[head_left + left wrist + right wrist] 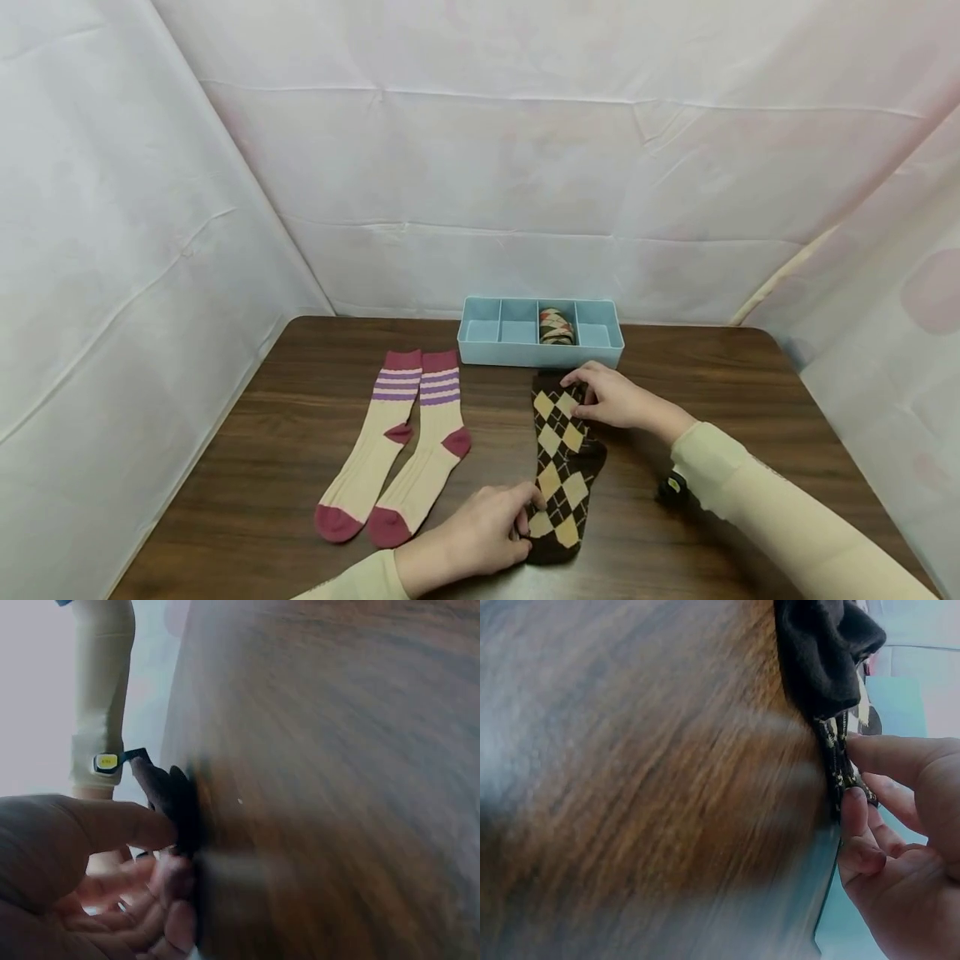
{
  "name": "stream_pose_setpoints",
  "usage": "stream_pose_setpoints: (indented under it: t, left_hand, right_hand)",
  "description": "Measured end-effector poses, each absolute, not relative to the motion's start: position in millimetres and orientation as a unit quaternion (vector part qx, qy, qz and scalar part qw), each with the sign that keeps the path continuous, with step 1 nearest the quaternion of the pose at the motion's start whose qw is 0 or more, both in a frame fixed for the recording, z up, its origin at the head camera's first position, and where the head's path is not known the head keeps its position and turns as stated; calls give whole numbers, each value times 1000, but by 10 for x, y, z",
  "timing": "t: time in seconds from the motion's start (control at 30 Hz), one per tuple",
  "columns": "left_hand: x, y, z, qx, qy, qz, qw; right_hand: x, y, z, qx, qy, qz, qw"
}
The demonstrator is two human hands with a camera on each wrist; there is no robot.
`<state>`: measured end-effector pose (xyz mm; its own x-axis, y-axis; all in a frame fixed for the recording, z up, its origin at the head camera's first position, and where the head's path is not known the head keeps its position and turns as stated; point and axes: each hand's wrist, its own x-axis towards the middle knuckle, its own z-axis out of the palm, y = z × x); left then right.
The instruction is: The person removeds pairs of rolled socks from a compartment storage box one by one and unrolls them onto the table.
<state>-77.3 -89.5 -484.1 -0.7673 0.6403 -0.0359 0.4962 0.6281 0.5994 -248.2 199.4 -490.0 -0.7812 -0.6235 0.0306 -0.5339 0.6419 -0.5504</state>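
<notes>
A dark brown argyle sock (551, 467) with yellow and cream diamonds lies lengthwise on the table; whether a second one is stacked under it I cannot tell. Near its toe, my left hand (491, 525) pinches the left edge. The left wrist view shows that thumb (142, 825) and fingers against the dark fabric (176, 799). At the cuff end, my right hand (615, 396) pinches the sock's right side. Seen from the right wrist, the patterned fabric (832, 761) sits between thumb and fingertips, and a dark fold (817, 660) bulges beside them.
Left of the argyle sock lie two cream socks (427, 442) with maroon toes and purple stripes. Behind, a light blue divided box (495, 354) holds a rolled argyle sock (556, 327) in its third compartment from the left. White cloth (480, 167) hangs around the wooden table (262, 467).
</notes>
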Motion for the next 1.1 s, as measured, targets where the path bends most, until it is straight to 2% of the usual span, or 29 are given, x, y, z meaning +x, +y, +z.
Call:
stream_pose_setpoints:
  t: [0.2, 0.47, 0.77, 0.87, 1.1]
  left_hand:
    - [-747, -875, -4864, 301, 892, 314, 125]
    - [-775, -871, -4906, 249, 855, 416, 185]
    - [-777, -964, -4880, 189, 803, 525, 209]
    - [-753, -972, -4892, 180, 804, 530, 198]
    - [-715, -1026, -4922, 179, 807, 548, 130]
  right_hand:
    - [-2458, 1980, -4862, -319, 901, -277, 99]
    - [-2439, 1964, -4855, -311, 899, -292, 103]
    - [-2423, 1989, -4780, -293, 902, -303, 87]
    - [-2410, 2005, -4724, -293, 900, -314, 73]
    - [-2408, 1943, -4558, -294, 893, -336, 65]
